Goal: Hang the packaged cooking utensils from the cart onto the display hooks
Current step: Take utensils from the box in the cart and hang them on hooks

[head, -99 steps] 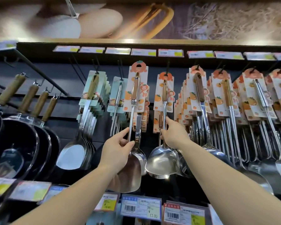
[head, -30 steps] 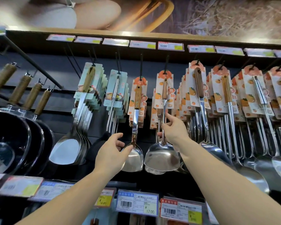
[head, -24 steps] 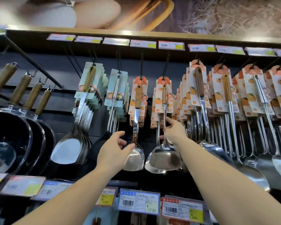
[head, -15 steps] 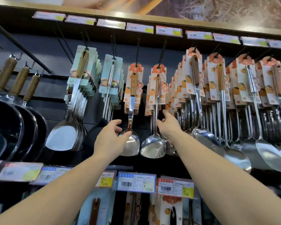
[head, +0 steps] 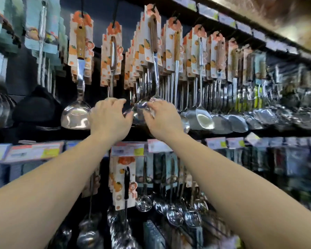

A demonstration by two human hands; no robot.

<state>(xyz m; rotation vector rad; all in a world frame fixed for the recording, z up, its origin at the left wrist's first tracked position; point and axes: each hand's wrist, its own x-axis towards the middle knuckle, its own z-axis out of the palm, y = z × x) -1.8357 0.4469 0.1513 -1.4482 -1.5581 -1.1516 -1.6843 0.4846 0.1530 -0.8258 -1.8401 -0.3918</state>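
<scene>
Packaged steel utensils on orange-printed cards hang in rows from the display hooks. My left hand (head: 110,119) curls over the shiny head of a steel-handled spatula (head: 113,56), hiding most of that head. My right hand (head: 162,118) pinches the plastic-wrapped bowl of a wood-handled ladle (head: 154,51) at the front of the neighbouring stack. The two hands are close together, with a shiny utensil head (head: 138,112) between them. To the left, a wood-handled spatula (head: 77,114) hangs free. The cart is out of view.
More carded spatulas and ladles (head: 201,112) fill the hooks to the right. Teal-carded utensils (head: 41,36) and dark pans (head: 38,106) are at the left. A price-tag rail (head: 127,150) runs below my hands, above another row of hanging ladles (head: 144,202). The picture is blurred.
The view has swung right and down. My left hand moved from beside the wood-handled spatula onto the steel-handled one. My right hand shifted right to the ladle stack.
</scene>
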